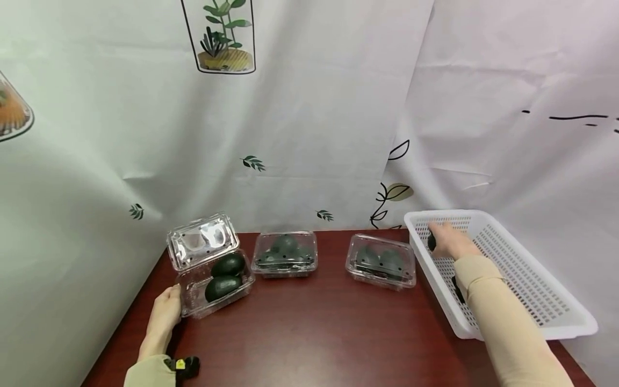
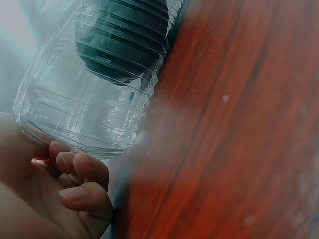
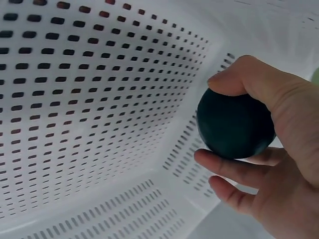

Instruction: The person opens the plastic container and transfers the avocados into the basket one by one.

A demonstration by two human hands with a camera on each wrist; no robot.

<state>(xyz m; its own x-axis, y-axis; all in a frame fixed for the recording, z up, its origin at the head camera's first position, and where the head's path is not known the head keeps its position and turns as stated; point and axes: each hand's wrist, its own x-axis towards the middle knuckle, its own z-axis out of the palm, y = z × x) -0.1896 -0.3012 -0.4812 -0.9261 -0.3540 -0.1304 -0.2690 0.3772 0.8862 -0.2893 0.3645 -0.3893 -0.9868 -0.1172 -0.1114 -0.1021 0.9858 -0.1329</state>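
Right grip (image 1: pixel 453 242) is curled round an avocado (image 3: pixel 234 124) at the far-left part of the white basket (image 1: pixel 527 263), on the right side of the bench (image 1: pixel 333 333). From the right wrist the held avocado looks nearly round, so which way its long axis points cannot be told. Nearer the person, a dark shape (image 1: pixel 458 291) lies in the basket, partly covered by the right sleeve (image 1: pixel 508 317).

Left grip (image 1: pixel 166 309) pinches the left edge of the open box (image 1: pixel 191 294), at the left of the bench; the lid (image 1: pixel 203 242) is folded back on the far side. In the box's right part, the far avocado (image 1: pixel 229 265) and the near avocado (image 1: pixel 223 288) lie side by side, long axes roughly along the box's length. Its left part, where no avocado shows, is just beside the left grip and well apart from the right grip. Between box and basket stand the left closed box (image 1: pixel 285 263) and the right closed box (image 1: pixel 381 263).
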